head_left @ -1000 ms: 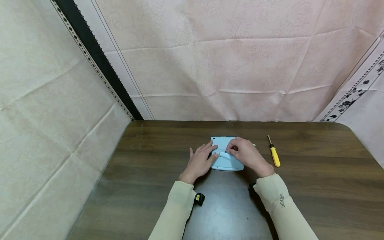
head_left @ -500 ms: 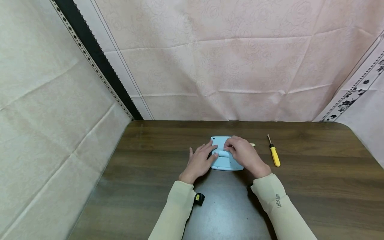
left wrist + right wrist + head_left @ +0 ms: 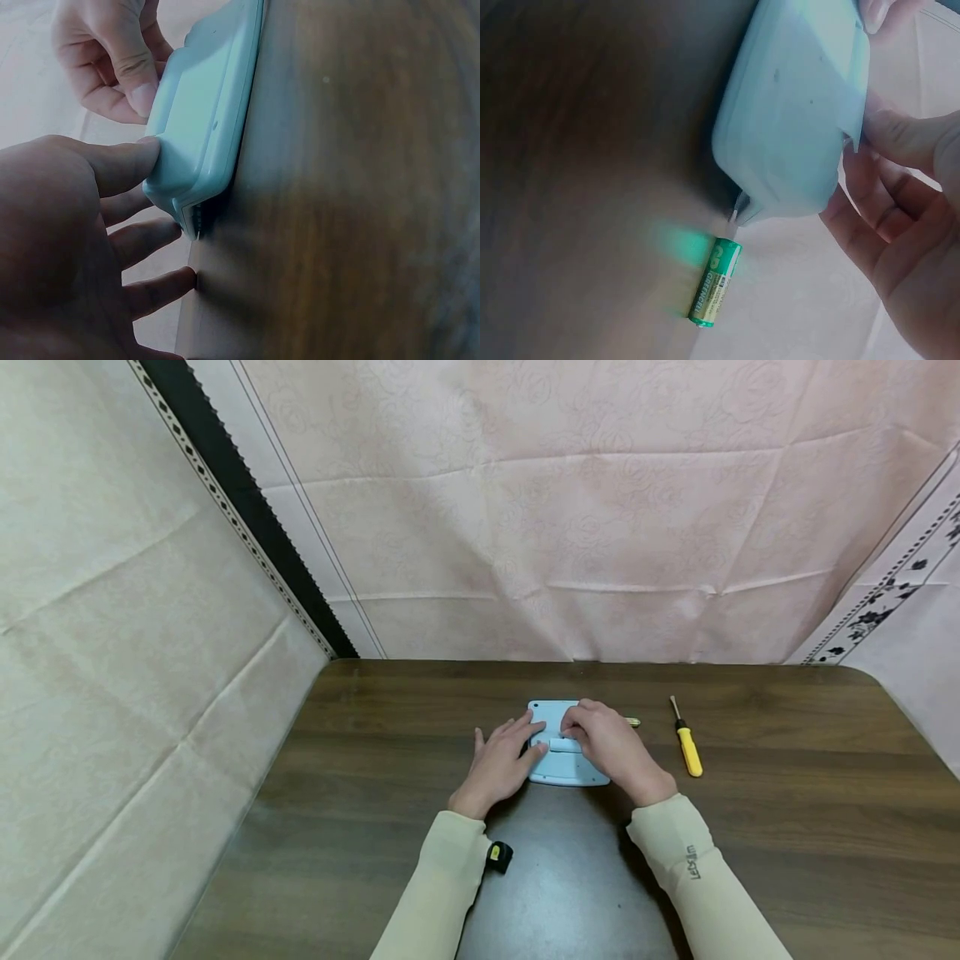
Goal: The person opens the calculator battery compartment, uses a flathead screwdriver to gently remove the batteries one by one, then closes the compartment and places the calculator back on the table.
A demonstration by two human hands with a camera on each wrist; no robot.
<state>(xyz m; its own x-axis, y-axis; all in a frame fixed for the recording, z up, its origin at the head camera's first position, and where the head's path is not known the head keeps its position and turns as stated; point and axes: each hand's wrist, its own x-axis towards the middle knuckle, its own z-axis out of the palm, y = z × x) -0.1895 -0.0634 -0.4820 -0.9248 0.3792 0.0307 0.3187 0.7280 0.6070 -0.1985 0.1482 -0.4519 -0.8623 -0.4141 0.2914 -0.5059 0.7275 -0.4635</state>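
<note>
A light blue, calculator-like device (image 3: pixel 555 768) lies on the table with its back side up. Its battery cover (image 3: pixel 564 745) sits across the middle of the back. My left hand (image 3: pixel 501 767) rests on the device's left edge, fingers spread and thumb (image 3: pixel 127 165) pressing its surface. With curled fingers, my right hand (image 3: pixel 611 745) pinches the battery cover's far edge; the exact contact is partly hidden by the fingers. Beyond the device lies a green AA-type battery (image 3: pixel 715 283), mostly covered by my right hand in the head view.
A yellow-handled screwdriver (image 3: pixel 687 747) lies right of my right hand, its tip pointing away. The brown wooden table (image 3: pixel 360 827) meets pale cloth (image 3: pixel 600 527) at the back and left.
The battery cover has gone from tilted to lying straight on the device's back. My right hand has shifted slightly left, uncovering more of the battery's end. My left hand stays put.
</note>
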